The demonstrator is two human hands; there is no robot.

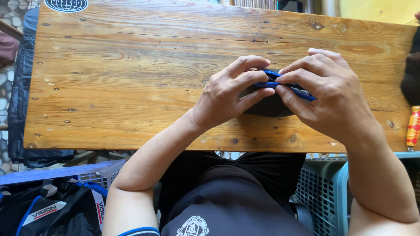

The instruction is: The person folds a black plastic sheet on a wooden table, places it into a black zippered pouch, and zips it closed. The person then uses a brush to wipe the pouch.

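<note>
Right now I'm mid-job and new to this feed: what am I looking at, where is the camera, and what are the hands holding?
There is no machine here. One camera worn on a person's head looks down at their own bare hands over a wooden table. The left hand and right hand together pinch a small black item with blue trim that rests on the table. What kind of item it is cannot be told. A plastic crate stands below at the right, and an orange bottle is at the right edge.
</note>
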